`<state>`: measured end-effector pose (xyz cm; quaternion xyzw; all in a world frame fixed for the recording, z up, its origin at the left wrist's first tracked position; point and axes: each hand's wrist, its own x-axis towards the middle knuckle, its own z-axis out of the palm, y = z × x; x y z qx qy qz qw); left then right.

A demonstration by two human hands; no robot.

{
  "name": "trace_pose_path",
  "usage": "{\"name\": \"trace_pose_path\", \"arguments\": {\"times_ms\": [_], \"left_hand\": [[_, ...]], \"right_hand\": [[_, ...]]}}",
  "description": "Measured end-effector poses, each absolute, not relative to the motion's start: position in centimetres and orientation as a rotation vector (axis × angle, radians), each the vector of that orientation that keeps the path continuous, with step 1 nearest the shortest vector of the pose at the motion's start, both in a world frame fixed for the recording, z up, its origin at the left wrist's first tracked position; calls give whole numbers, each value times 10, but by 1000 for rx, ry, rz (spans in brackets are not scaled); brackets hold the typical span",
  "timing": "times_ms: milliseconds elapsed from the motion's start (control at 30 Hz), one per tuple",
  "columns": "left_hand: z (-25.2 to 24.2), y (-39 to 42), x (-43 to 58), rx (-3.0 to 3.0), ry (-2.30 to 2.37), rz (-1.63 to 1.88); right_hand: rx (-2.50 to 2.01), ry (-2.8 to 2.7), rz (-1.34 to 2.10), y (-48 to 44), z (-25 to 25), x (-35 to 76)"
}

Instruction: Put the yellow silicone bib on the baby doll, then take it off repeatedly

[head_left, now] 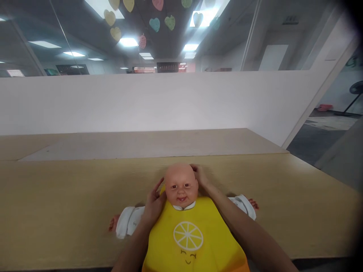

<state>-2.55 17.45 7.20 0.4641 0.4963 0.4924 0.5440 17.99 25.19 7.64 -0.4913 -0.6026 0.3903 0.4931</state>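
A bald baby doll (180, 181) lies face up on the table, its head away from me. It wears a white long-sleeved top (132, 221), with both arms stretched sideways. Over its chest is a yellow bib (170, 234) with a white citrus slice and a smiling face printed on it. At the left of the doll's neck, my left hand (154, 204) has thumb and fingers around the bib's neckband. My right hand (200, 176) curls behind the right side of the doll's head; the head covers its fingertips and whatever they hold.
The doll lies on a wood-toned table (70, 196), which meets a pale board (147, 145) at its far side. Behind stands a white low wall (127, 102) topped by glass with paper hearts (154, 24). A fan (356, 88) stands beyond the opening at right.
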Motion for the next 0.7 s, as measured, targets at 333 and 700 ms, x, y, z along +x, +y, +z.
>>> {"name": "trace_pose_path", "arguments": {"times_ms": [333, 700], "left_hand": [[76, 177, -25, 1042, 1121, 1146], [81, 173, -20, 1151, 1114, 1197]], "right_hand": [[-1216, -1539, 939, 261, 81, 197], [-1575, -1725, 717, 261, 78, 198]]}}
